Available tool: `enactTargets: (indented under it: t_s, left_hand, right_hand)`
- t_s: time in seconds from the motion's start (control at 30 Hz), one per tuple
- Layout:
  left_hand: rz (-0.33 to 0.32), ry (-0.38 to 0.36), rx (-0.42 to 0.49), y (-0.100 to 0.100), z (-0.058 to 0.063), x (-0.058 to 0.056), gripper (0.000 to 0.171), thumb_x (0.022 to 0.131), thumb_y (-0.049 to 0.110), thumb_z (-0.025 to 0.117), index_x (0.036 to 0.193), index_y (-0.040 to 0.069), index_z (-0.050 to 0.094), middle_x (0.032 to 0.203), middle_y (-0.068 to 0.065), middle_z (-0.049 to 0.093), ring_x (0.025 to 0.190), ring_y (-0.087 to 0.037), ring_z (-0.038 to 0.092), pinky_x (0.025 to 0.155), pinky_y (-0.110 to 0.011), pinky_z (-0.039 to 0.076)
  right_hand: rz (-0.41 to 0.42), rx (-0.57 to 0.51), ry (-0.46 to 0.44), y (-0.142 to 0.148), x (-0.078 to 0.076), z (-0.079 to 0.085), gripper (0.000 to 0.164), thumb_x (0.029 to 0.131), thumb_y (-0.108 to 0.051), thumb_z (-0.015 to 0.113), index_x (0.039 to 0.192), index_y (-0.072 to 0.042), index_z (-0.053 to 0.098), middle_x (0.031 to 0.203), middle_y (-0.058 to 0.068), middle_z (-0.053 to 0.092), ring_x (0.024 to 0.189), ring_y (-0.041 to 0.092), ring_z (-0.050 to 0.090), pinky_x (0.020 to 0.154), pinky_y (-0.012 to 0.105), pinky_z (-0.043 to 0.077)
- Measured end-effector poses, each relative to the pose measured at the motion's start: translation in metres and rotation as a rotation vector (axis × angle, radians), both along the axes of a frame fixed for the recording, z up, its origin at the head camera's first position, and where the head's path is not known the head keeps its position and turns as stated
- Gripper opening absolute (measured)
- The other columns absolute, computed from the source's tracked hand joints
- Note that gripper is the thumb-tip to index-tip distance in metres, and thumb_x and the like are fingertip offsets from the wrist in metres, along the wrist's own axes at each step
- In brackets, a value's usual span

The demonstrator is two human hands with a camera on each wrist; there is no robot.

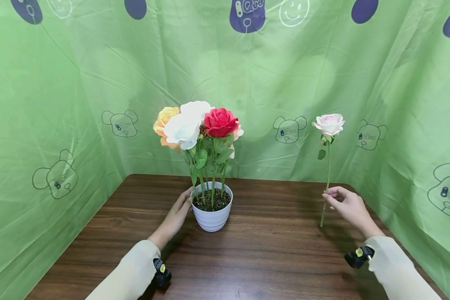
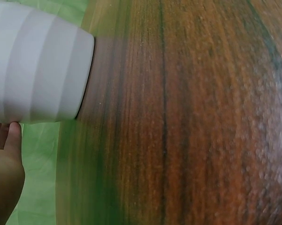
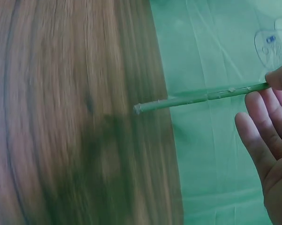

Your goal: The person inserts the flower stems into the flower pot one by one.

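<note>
A white ribbed flower pot stands upright on the table, filled with dark soil. In it stand several artificial roses: a red rose, white roses and an orange rose, with a pale one partly hidden behind the red. My left hand rests against the pot's left side, its fingers extended along the wall; the left wrist view shows fingertips at the pot. On the right, my right hand pinches the stem of a pale pink rose between thumb and fingers. That rose is upright, its bare stem end over the table.
The brown wood-grain table reaches back to a green curtain printed with bear faces, which also hangs along both sides. Black wrist cameras sit at both cuffs.
</note>
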State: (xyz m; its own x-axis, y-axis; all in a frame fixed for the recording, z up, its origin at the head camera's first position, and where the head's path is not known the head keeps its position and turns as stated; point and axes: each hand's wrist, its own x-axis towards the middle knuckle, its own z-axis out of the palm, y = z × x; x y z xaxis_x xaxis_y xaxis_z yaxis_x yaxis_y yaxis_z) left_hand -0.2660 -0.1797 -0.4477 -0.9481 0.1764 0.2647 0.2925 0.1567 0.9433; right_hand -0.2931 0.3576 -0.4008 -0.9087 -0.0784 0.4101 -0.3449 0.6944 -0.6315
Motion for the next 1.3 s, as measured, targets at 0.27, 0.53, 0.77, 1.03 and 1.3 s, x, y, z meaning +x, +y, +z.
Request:
enactTargets:
  t_s: [0.27, 0.53, 0.77, 1.03, 1.3]
  left_hand:
    - [-0.001, 0.002, 0.008, -0.001, -0.001, -0.001, 0.052, 0.111, 0.030, 0.036, 0.159, 0.011, 0.027, 0.161, -0.017, 0.025, 0.146, -0.029, 0.025, 0.115, -0.049, 0.031]
    - [-0.002, 0.010, 0.021, -0.001, -0.002, 0.000, 0.051, 0.111, 0.028, 0.036, 0.158, 0.008, 0.028, 0.160, -0.020, 0.027, 0.145, -0.031, 0.027, 0.115, -0.048, 0.032]
    - [0.003, 0.004, 0.015, -0.001, -0.002, 0.000, 0.051, 0.111, 0.028, 0.036, 0.158, 0.009, 0.028, 0.161, -0.019, 0.026, 0.146, -0.030, 0.027, 0.115, -0.049, 0.032]
    - [0.004, 0.009, 0.007, 0.000, 0.000, 0.000, 0.050, 0.111, 0.027, 0.036, 0.158, 0.010, 0.028, 0.162, -0.018, 0.025, 0.147, -0.030, 0.025, 0.115, -0.049, 0.032]
    - [0.000, 0.009, -0.002, -0.001, 0.000, 0.000, 0.051, 0.112, 0.028, 0.035, 0.158, 0.010, 0.027, 0.162, -0.017, 0.025, 0.147, -0.029, 0.025, 0.115, -0.048, 0.031]
  right_hand:
    - [0.056, -0.039, 0.045, -0.032, -0.006, 0.004, 0.020, 0.097, -0.021, 0.068, 0.104, -0.002, 0.067, 0.092, 0.013, 0.070, 0.073, 0.017, 0.069, 0.063, 0.024, 0.058]
    - [0.102, -0.067, 0.104, -0.064, -0.010, 0.009, 0.013, 0.096, -0.017, 0.070, 0.100, -0.005, 0.066, 0.086, 0.008, 0.069, 0.069, 0.014, 0.066, 0.060, 0.018, 0.053]
    - [0.161, -0.119, 0.143, -0.092, -0.011, 0.015, 0.009, 0.096, -0.017, 0.070, 0.097, -0.010, 0.065, 0.082, 0.010, 0.068, 0.066, 0.021, 0.064, 0.056, 0.022, 0.052]
    - [0.217, -0.176, 0.146, -0.125, -0.008, 0.029, 0.013, 0.097, -0.024, 0.070, 0.096, -0.013, 0.063, 0.081, 0.007, 0.069, 0.068, 0.025, 0.065, 0.058, 0.026, 0.055]
    - [0.327, -0.245, 0.191, -0.163, 0.001, 0.049, 0.009, 0.097, -0.012, 0.069, 0.101, -0.005, 0.064, 0.084, 0.010, 0.070, 0.070, 0.028, 0.068, 0.063, 0.031, 0.059]
